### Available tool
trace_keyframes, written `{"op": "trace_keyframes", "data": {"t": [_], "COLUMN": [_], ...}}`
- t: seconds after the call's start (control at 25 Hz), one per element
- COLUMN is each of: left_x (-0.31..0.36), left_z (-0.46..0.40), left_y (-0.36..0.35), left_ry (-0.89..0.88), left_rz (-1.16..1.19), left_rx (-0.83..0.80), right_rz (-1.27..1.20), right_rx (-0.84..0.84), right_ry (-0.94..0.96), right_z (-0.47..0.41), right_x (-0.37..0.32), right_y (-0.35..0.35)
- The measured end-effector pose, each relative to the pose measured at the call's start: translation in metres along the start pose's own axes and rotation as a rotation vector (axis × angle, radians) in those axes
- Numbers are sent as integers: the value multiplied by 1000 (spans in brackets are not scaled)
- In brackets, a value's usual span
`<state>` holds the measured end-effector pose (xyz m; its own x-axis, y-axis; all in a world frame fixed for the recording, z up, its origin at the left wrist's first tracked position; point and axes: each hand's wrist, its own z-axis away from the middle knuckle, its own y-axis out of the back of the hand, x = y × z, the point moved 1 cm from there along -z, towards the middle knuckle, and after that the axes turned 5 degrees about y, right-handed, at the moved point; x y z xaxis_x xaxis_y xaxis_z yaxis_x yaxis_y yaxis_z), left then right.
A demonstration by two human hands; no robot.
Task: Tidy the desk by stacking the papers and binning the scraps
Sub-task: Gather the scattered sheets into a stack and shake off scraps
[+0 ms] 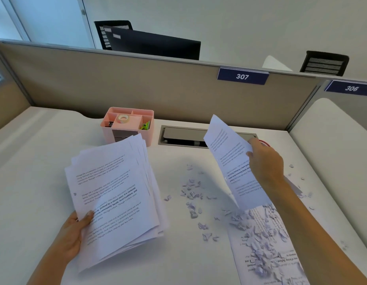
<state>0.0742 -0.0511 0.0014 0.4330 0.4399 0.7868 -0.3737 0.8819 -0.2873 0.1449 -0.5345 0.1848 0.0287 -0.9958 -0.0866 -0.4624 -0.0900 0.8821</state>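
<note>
My left hand (72, 233) grips the near left corner of a thick, fanned stack of printed papers (116, 192), held tilted above the white desk (34, 161). My right hand (264, 163) pinches a single printed sheet (229, 161) by its right edge and holds it raised and slanted over the desk's right side. Several torn paper scraps (191, 194) are scattered across the middle of the desk. Another printed sheet (264, 247) lies flat at the near right, under my right forearm, covered with a heap of scraps.
A pink desk organiser (128, 125) with a tape roll and clips stands at the back, just behind the stack. A grey cable hatch (184, 136) is set into the desk beside it. A beige partition (137, 85) labelled 307 closes the back. Something red (264, 142) peeks out behind my right hand.
</note>
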Motion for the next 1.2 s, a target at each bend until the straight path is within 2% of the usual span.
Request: {"op": "trace_keyframes", "data": {"t": [0.2,0.32,0.52,0.64,0.72,0.8,0.92,1.04,1.2], "left_x": [0,0,-2,-2,-2,-1,0,2,9], "left_z": [1,0,0,5,7,9,18,28,34], "left_y": [-1,1,1,-4,-8,-12,-17,-27,-39], "left_ry": [16,19,27,-3,-16,-5,24,63,103], "left_rz": [-14,-30,-56,-98,-140,-171,-182,-161,-137], "left_rx": [-18,-33,-69,-82,-91,-109,-184,-288,-318], "right_rz": [11,-45,-268,-628,-853,-1013,-1043,-1028,-1014], "right_rx": [35,113,327,348,225,-42,-361,-420,-502], "right_ry": [91,82,-59,-276,-421,-516,-542,-607,-589], "right_z": [-5,-1,-8,-14,-12,2,37,56,58], "right_x": [-3,-11,-38,-68,-94,-126,-171,-193,-185], "right_y": [11,19,33,29,14,-10,-48,-68,-67]}}
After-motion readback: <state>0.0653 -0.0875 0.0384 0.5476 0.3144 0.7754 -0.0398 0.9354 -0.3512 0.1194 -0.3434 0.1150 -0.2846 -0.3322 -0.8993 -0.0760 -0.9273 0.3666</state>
